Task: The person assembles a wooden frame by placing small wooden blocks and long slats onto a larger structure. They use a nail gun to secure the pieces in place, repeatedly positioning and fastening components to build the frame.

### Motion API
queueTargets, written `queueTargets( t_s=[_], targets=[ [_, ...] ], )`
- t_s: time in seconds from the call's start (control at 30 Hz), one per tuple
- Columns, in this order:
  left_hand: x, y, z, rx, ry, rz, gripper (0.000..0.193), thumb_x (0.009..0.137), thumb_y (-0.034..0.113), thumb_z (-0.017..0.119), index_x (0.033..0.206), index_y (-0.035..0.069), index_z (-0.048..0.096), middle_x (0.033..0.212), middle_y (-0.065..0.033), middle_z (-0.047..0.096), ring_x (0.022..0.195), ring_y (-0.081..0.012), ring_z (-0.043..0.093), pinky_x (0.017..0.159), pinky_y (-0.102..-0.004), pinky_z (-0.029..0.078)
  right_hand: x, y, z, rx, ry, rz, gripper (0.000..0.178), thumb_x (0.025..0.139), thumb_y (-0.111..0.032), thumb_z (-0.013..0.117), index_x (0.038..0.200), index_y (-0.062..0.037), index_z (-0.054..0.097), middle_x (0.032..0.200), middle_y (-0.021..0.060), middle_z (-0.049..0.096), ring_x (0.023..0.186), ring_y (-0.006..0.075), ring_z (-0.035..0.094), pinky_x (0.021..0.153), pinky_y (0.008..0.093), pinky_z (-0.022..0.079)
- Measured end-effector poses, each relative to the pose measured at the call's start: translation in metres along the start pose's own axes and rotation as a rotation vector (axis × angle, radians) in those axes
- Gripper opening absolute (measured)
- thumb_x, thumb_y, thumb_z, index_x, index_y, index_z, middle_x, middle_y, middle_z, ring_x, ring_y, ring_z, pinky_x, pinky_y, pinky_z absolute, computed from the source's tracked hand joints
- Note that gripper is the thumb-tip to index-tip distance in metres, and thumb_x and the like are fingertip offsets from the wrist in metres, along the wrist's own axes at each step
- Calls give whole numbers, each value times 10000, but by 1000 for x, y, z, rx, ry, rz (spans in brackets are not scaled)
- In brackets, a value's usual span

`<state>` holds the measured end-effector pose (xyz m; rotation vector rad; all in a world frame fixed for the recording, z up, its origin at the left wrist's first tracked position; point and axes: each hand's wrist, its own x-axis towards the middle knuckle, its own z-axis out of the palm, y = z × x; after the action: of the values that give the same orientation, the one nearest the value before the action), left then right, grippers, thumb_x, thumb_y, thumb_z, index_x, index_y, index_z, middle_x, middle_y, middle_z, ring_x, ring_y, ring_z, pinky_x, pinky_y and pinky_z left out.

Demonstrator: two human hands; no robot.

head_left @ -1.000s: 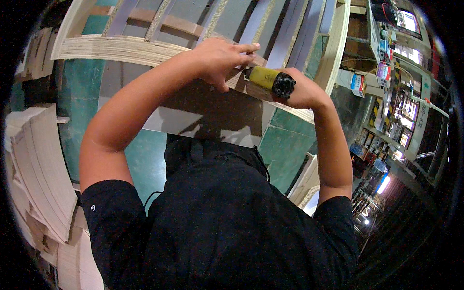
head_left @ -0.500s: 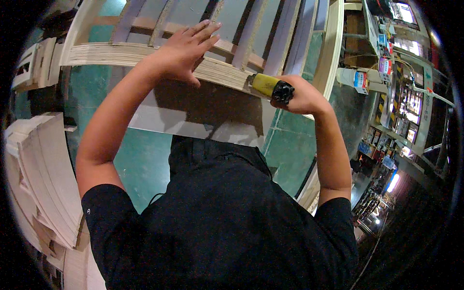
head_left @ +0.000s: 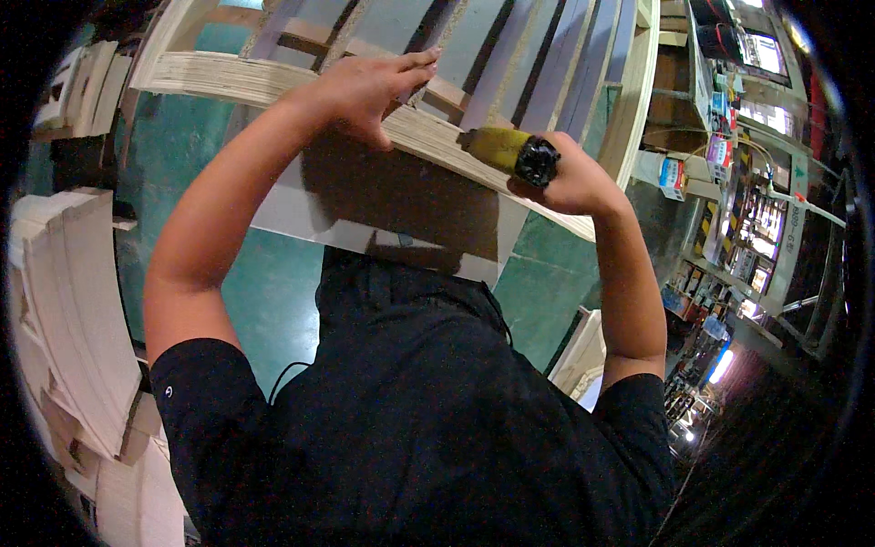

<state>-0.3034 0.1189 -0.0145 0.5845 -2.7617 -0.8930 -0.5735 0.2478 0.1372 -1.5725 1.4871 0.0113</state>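
A wooden frame has a layered plywood front rail (head_left: 232, 80) and several slats (head_left: 512, 68) running away from it. My left hand (head_left: 375, 91) lies over the rail, fingers stretched out toward the slats and thumb spread on the near side. In my right hand (head_left: 576, 182) is a nail gun (head_left: 499, 149) with a yellow-green body and a black cap. Its nose points left and meets or hovers over the rail's top edge; contact cannot be made out. The fingers round its handle are mostly hidden.
A pale board (head_left: 292, 219) sits below the rail, in front of my body. Stacked curved plywood parts (head_left: 87, 310) stand at the left, more wooden pieces (head_left: 82, 91) at the far left. To the right are small boxes (head_left: 673, 175) and a shelf. The floor (head_left: 264, 301) is green.
The view has shifted, and the frame now slants more down to the right. My left hand has moved slightly right along the rail, its fingers closer together. The nail gun stays in my right hand.
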Motion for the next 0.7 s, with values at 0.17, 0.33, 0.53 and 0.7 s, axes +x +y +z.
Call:
queueTargets(
  t_s=[0.17, 0.33, 0.53, 0.7],
  targets=[
    [0, -2, -1, 32, 6, -6, 1256, 441, 258, 968, 1550, 82, 403, 1701, -24, 255, 1404, -329, 498, 1084, -461, 501, 31, -14, 8, -50, 32, 89, 372, 764, -161, 825, 1040, 30, 664, 884, 129, 713, 810, 204, 653, 775, 367, 535],
    [-1, -10, 8, 74, 38, 23, 1161, 535, 296, 933, 1547, 80, 407, 1692, -13, 275, 1333, -288, 570, 1023, -453, 535, 50, -20, 12, -94, 86, 151, 481, 754, -146, 804, 1174, 31, 651, 1009, 152, 741, 935, 246, 696, 855, 378, 549],
    [-1, -8, 13, 90, 49, -22, 1175, 542, 313, 947, 1563, 135, 394, 1694, 14, 269, 1316, -274, 586, 992, -454, 553, 62, -24, 14, -28, 20, 174, 515, 766, -139, 836, 1215, 21, 642, 1051, 119, 738, 975, 209, 677, 899, 350, 536],
    [0, -4, 8, 92, 2, -62, 1207, 536, 336, 958, 1576, 147, 375, 1701, 29, 250, 1326, -261, 580, 989, -449, 555, 66, -31, 17, -1, 31, 203, 481, 766, -130, 827, 1188, 17, 649, 999, 102, 735, 917, 192, 666, 849, 350, 540]
  ],
)
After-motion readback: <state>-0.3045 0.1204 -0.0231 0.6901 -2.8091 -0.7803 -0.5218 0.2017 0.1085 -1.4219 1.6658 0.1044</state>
